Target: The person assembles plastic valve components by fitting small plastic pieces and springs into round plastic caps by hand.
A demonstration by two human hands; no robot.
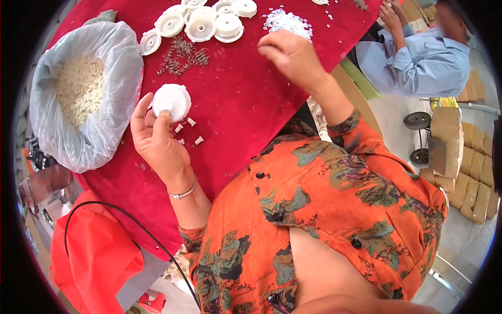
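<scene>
My left hand (161, 145) grips a white round plastic cap (177, 99) above the red cloth, with the thumb pressed near its middle. A few small white plugs (198, 141) lie on the cloth beside that hand. My right hand (297, 58) is by the near edge of a heap of small white rings (288, 22). Its thumb and fingers are drawn together in a pinch; whatever is between the fingertips, if anything, is too small to make out.
Several white round caps (201, 27) sit at the far side of the red-covered table (230, 94), with a pile of small metal springs (183, 54) nearer. At left stands a plastic-lined bag (44, 112) of pale pieces (79, 86). A person in a blue shirt (418, 68) is at far right.
</scene>
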